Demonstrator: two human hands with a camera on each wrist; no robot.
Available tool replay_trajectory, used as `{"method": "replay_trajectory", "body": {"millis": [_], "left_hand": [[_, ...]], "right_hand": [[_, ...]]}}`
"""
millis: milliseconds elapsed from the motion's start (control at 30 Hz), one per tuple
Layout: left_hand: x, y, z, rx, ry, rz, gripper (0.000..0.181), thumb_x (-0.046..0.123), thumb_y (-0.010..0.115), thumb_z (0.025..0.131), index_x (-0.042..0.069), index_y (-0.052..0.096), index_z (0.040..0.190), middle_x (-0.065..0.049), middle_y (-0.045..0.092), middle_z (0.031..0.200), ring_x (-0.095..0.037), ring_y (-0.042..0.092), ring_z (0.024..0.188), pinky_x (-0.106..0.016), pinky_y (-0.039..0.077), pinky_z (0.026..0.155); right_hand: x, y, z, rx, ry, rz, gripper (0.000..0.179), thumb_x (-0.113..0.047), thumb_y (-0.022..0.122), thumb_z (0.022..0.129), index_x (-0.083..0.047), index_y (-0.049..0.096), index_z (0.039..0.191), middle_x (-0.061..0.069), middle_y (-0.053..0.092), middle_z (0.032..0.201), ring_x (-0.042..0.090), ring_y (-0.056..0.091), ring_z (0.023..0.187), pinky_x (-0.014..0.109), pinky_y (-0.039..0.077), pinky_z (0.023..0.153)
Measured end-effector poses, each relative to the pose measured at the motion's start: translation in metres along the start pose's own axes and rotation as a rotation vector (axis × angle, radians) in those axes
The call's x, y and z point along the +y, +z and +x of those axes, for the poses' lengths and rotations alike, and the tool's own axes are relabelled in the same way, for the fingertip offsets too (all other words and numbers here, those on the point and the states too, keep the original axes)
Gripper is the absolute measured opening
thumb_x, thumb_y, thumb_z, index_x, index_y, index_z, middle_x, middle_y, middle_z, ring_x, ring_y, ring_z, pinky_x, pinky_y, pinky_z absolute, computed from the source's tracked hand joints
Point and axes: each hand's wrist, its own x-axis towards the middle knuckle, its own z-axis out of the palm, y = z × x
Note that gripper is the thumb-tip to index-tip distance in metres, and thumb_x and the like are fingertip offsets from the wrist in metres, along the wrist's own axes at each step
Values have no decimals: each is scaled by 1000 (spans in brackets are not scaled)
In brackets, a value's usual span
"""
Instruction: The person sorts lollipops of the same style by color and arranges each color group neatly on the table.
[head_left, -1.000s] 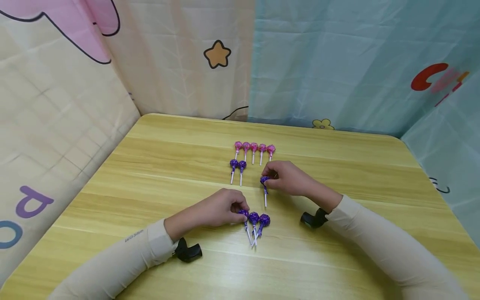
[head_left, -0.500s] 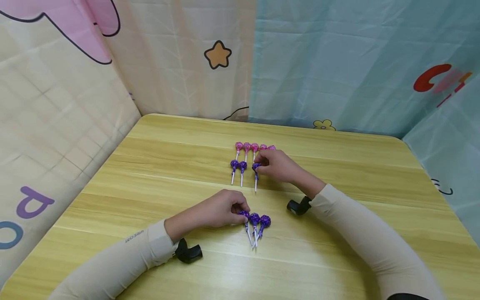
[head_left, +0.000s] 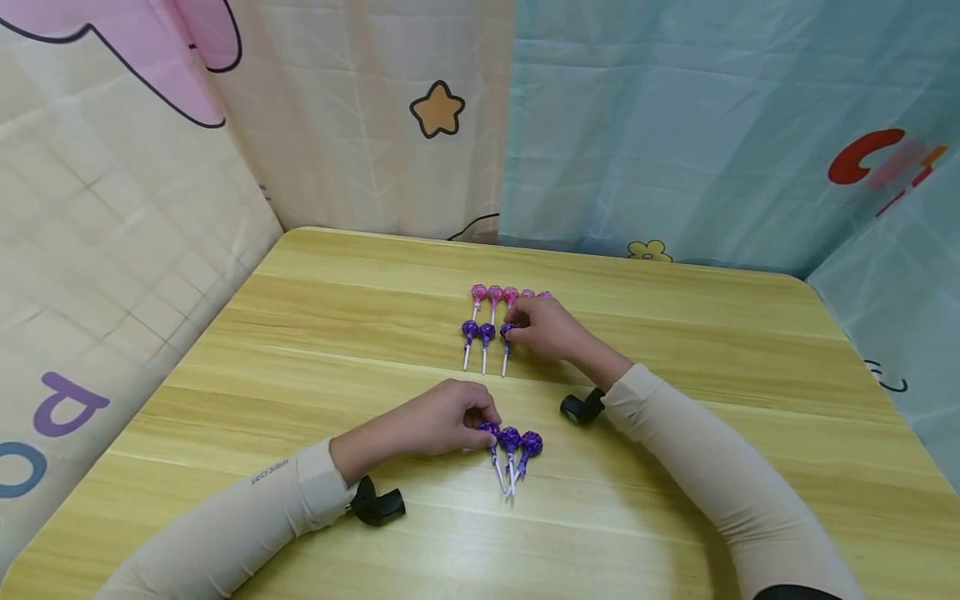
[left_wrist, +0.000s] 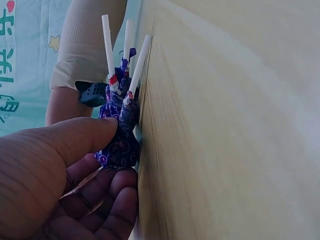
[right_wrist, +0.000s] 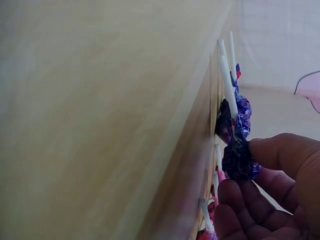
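Note:
My right hand (head_left: 550,327) pinches a purple-wrapped lollipop (right_wrist: 240,162) by its candy head, with the white stick toward the near side of the table. Just left of it, two more purple lollipops (head_left: 487,333) lie side by side. Behind these is a row of pink lollipops (head_left: 479,292), partly hidden by the right hand. Nearer to me, my left hand (head_left: 452,418) holds a purple lollipop (left_wrist: 119,152) between thumb and fingers. Two other purple lollipops (head_left: 510,439) lie against it on the right, their sticks crossing at the lower ends.
The wooden table (head_left: 247,375) has light grain and rounded far corners. Printed curtains (head_left: 615,125) hang behind it and at both sides. A black wrist camera (head_left: 378,504) sits under the left cuff, another black camera (head_left: 581,408) under the right.
The right hand has moved left and away from me with its lollipop, bringing it beside the two purple ones in the row. The left hand has stayed in place.

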Motion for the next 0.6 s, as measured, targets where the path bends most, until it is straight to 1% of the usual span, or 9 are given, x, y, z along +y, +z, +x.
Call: {"method": "replay_trajectory", "body": {"millis": [100, 367, 600], "left_hand": [[0, 0, 0, 1, 1, 1, 8, 9, 76, 87, 13, 71, 92, 8, 61, 86, -9, 57, 76, -27, 51, 69], [-1, 1, -1, 0, 2, -9, 8, 8, 76, 87, 12, 71, 92, 8, 61, 85, -9, 57, 76, -26, 51, 68], [-2, 1, -2, 3, 6, -6, 8, 9, 76, 88, 13, 71, 92, 8, 61, 85, -9, 57, 75, -26, 51, 67]], "right_hand": [[-1, 2, 1, -3, -4, -12, 11, -9, 72, 90, -4, 69, 99, 5, 68, 90, 19, 57, 81, 33, 50, 75], [-4, 7, 2, -24, 40, -34, 10, -12, 72, 92, -7, 69, 101, 4, 66, 93, 20, 57, 84, 33, 50, 78], [-5, 9, 3, -15, 30, -49, 11, -10, 71, 91, -6, 70, 102, 5, 67, 93, 21, 58, 85, 35, 51, 79]]}}
